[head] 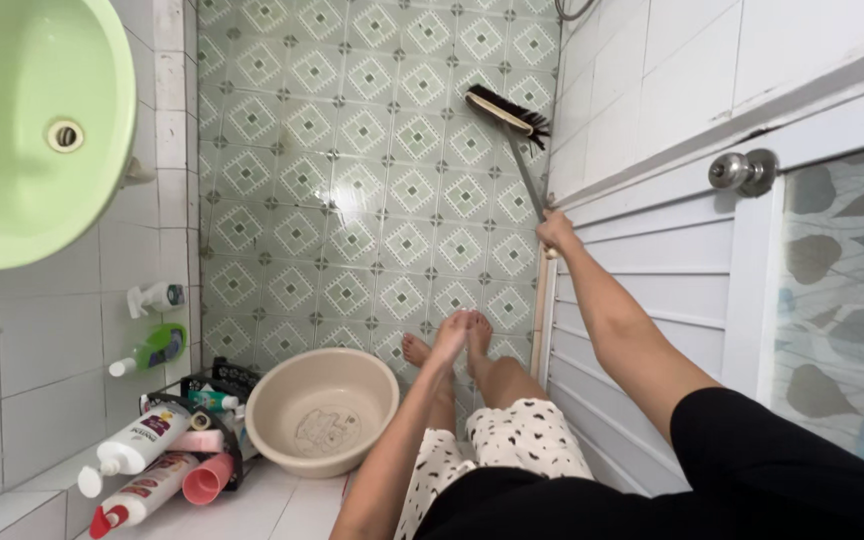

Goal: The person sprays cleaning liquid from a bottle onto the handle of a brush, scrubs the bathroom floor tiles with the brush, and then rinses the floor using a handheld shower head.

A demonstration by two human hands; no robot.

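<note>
Right of centre, the right hand (pixel 555 231) has its fingers clamped on the brush (pixel 508 114) handle, bristles on the wet-looking floor (pixel 352 200); the left hand (pixel 449 335) hangs with fingers loosely together, holding nothing; scrubbing looks unfinished.

The floor (pixel 352 200) is patterned green ceramic tile, glossy with a wet sheen. The walls (pixel 652 80) are smooth white glazed tile. The basin (pixel 322 410) looks like matt beige plastic, the sink (pixel 22 130) like glossy pale green ceramic. The broom (pixel 507 112) has stiff dark bristles and a thin metal-looking handle. The doorknob (pixel 737 172) is shiny metal on a white-painted slatted door (pixel 652 270).
</note>
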